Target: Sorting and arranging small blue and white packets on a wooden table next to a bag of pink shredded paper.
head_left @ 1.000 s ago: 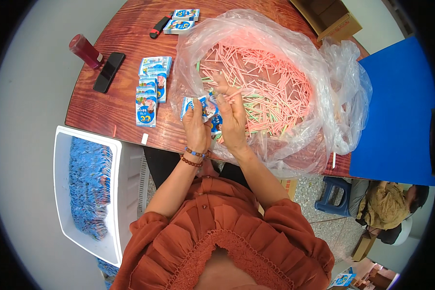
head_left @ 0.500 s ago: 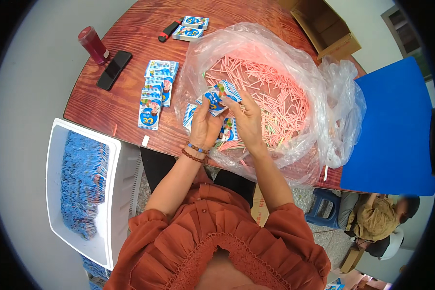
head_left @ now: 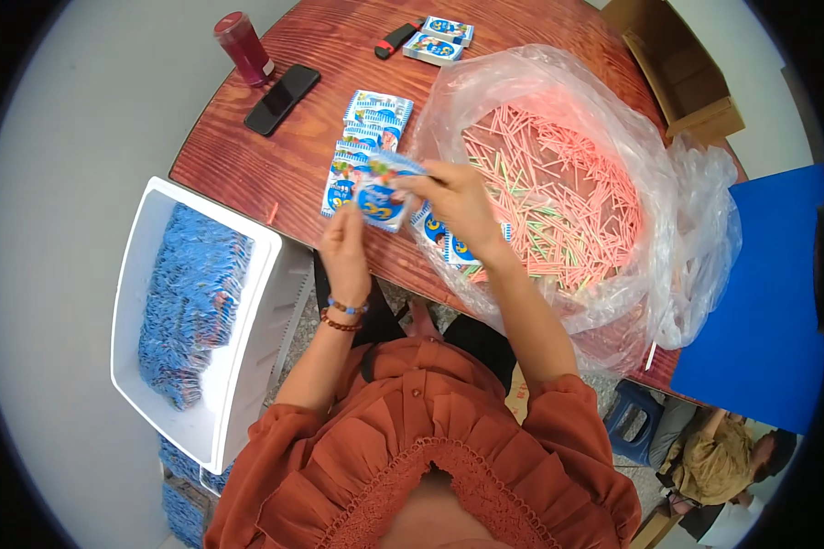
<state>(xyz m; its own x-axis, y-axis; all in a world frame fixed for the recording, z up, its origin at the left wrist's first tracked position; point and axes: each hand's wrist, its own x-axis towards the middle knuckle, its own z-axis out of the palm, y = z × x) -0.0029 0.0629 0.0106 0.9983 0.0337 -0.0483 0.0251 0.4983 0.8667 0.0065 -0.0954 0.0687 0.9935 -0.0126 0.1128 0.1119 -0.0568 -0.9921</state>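
A small blue and white printed packet (head_left: 382,201), slightly blurred, is held up by its right edge between the thumb and fingers of my right hand (head_left: 462,206). My left hand (head_left: 346,249) is closed, fingertips at the packet's lower left corner; whether they pinch anything is hidden. Just behind, overlapping packets (head_left: 375,114) of the same kind lie in a column on the table. More packets (head_left: 462,249) lie under my right wrist, at the near left edge of a large clear plastic bag (head_left: 449,105) filled with thin pink and green sticks (head_left: 558,201).
At my left stands a white foam box (head_left: 264,274) full of blue packets. Farther back on the wooden table (head_left: 339,37) are a phone (head_left: 282,99), a red-lidded jar (head_left: 243,50), a box cutter (head_left: 399,39) and small packet stacks (head_left: 433,48). A cardboard box (head_left: 687,69) and blue panel (head_left: 751,311) stand right.
Both hands have moved left from the bag's edge to the column of packets, the right one carrying the packet. My view has shifted, so the table sits farther right.
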